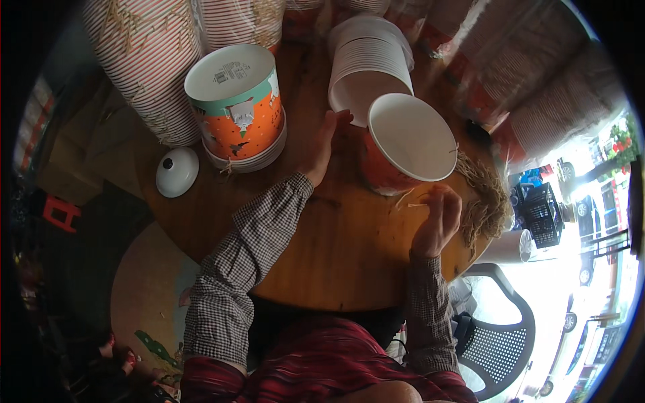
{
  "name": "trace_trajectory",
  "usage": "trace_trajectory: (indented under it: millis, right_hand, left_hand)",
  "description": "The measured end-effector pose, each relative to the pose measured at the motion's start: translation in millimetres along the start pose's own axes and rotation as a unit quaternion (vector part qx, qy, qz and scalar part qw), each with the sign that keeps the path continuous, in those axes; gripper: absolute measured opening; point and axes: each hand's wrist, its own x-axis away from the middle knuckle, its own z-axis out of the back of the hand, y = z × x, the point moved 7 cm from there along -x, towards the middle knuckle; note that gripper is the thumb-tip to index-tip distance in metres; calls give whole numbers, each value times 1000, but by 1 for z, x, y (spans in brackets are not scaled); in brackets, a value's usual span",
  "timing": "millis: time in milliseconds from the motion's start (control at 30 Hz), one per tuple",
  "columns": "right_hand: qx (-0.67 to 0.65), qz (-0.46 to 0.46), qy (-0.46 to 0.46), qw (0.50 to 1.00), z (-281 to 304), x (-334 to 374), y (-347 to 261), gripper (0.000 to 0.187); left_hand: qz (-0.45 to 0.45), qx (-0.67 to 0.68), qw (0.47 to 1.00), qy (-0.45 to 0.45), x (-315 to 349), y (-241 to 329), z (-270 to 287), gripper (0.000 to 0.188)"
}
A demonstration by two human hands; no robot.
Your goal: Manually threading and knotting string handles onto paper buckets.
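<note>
An orange paper bucket (381,166) with a white inside stands tilted toward me on the round wooden table (322,255). To its left my left hand (321,151) is stretched out with nothing in it, its fingertips near a nested stack of white buckets (371,64). Just below the bucket's near rim my right hand (440,218) pinches the end of a thin straw-coloured paper cord (418,205). A bunch of the same cords (485,195) lies to the right of the bucket. Another bit of cord shows at the bucket's right rim.
An upside-down orange and green printed bucket (235,117) rests on a stack at the left, with a white lid (177,172) with a black knob beside it. Tall striped bucket stacks (144,67) and plastic-wrapped stacks (557,107) line the far side. A grey chair (500,342) stands right.
</note>
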Motion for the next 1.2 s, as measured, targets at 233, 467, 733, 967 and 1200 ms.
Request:
trace_trajectory:
  millis: [233, 467, 733, 967, 1200]
  right_hand:
    - [-78, -27, -14, 996, -5, -40, 44, 19]
    - [-118, 37, -30, 992, -57, -75, 82, 15]
    - [-100, -71, -35, 992, -63, -74, 98, 17]
    - [-146, -64, 24, 987, -53, -79, 89, 16]
    - [-113, -38, 27, 992, -47, -82, 87, 15]
  left_hand:
    - [38, -39, 998, -24, 11, -18, 23, 58]
    - [-301, -233, 923, 58, 66, 66, -29, 62]
    - [-315, -300, 893, 115, 71, 71, -6, 69]
    - [-263, -332, 879, 218, 61, 77, 19, 59]
    - [-544, -475, 689, 64, 135, 105, -61, 58]
